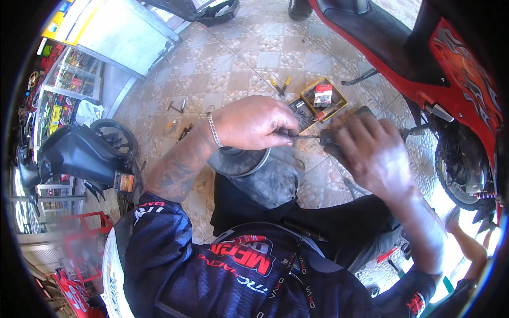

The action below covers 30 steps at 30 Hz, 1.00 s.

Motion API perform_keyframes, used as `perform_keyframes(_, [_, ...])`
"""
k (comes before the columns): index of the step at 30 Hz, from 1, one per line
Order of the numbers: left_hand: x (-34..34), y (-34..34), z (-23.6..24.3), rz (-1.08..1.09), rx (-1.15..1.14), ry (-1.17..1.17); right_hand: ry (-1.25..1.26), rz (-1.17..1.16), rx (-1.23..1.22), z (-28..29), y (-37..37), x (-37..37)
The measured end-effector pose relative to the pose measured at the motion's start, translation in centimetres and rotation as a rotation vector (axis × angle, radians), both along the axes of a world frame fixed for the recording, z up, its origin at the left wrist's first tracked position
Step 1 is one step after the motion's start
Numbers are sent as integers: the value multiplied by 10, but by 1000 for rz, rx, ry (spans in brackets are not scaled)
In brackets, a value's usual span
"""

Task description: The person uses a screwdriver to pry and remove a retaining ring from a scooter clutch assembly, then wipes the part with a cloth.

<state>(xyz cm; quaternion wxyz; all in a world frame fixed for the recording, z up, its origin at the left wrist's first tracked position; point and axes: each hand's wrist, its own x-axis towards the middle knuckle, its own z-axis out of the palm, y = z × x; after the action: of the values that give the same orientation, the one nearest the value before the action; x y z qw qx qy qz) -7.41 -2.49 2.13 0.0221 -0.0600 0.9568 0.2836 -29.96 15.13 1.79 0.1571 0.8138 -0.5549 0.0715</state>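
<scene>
My left hand (268, 124), fingers closed, pinches a thin dark metal rod (307, 137) above a round metal part (238, 163). That part rests beside a dirty grey rag (268, 183) over my lap. My right hand (371, 151), blurred, has its fingers wrapped over a dark tool or part (331, 143) at the rod's right end; its exact kind is unclear. Just beyond my hands on the tiled floor lie a yellow-edged box (336, 111) with a red-and-white packet inside, yellow-handled pliers (286, 85) and a T-handled tool (177, 105).
A red motorcycle (466, 93) with a black seat stands close at my right. A dark scooter (79, 156) is at my left, near glass shelving (74, 69) full of goods and a white counter (122, 32). Another person's bare limb (472, 249) shows at the lower right edge.
</scene>
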Motion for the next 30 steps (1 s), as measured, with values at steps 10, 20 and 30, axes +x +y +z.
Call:
perform_keyframes(10, [6, 0, -2, 21, -21, -112, -466, -261, 597, -20, -22, 13])
perform_keyframes(20, [3, 1, -2, 80, 138, -107, -750, -182, 699, -22, 3, -28])
perform_keyframes(30, [12, 0, -1, 208, 221, 105, -677, -1093, 997, -383, 178, -211])
